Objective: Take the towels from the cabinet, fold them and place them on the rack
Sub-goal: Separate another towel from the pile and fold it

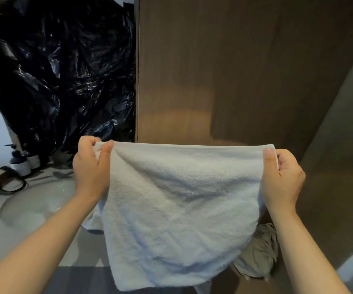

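Both bare forearms are reaching up from the lower corners. The left hand (91, 166) and the right hand (282, 177) are each pinching a top corner of the white towel (177, 209), thumbs pressing the near face. The fluffy terry cloth is hanging mid-frame, sagging in soft folds before the brown wood-grain cabinet (245, 71). Crinkled glossy black plastic sheeting (61, 71) is filling the upper left.

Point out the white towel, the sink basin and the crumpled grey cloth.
white towel (177, 209): head view, middle of the hanging terry face.
sink basin (33, 206): head view, bare inner wall of the bowl.
crumpled grey cloth (258, 255): head view, centre of the bunch showing below the towel's right side.
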`<action>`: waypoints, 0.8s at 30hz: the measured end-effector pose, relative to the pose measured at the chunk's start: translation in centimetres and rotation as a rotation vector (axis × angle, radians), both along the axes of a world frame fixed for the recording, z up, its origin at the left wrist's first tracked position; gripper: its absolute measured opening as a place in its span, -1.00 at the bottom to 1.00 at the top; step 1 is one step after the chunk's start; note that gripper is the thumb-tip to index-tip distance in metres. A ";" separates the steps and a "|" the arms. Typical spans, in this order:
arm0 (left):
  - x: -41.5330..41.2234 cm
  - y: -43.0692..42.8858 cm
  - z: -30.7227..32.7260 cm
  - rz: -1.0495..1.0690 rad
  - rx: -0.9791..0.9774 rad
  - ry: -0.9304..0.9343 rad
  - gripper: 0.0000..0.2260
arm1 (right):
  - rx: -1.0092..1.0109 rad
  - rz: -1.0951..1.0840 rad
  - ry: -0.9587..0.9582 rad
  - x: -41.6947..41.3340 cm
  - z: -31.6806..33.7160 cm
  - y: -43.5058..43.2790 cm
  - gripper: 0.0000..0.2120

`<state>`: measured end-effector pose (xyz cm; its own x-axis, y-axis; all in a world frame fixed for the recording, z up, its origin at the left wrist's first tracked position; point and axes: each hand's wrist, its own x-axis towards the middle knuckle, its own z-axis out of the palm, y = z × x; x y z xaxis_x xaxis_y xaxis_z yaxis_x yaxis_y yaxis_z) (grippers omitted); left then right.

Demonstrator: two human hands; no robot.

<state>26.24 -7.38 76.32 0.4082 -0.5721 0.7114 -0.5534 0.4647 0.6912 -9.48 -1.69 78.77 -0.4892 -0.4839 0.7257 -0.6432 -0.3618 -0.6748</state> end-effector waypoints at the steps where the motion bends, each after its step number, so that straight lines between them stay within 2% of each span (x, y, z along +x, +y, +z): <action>1: 0.3 0.6 -0.6 0.014 0.013 -0.008 -0.81 | 0.022 0.012 -0.009 0.2 -0.7 0.2 -0.67; 7: 2.0 1.2 -3.5 0.058 0.071 -0.044 -0.84 | 0.109 0.025 -0.015 0.5 -4.5 0.0 -0.66; 13: 2.6 -1.8 -7.5 0.037 0.248 -0.033 -0.82 | 0.251 0.039 0.011 0.8 -8.0 -3.0 -0.64; 20: 3.0 -10.3 -10.9 -0.063 0.391 -0.005 -0.79 | 0.387 0.053 -0.042 1.2 -11.5 -10.6 -0.70; 24: 3.0 -16.8 -12.4 -0.116 0.462 0.011 -0.76 | 0.462 0.005 -0.088 2.0 -13.2 -16.5 -0.81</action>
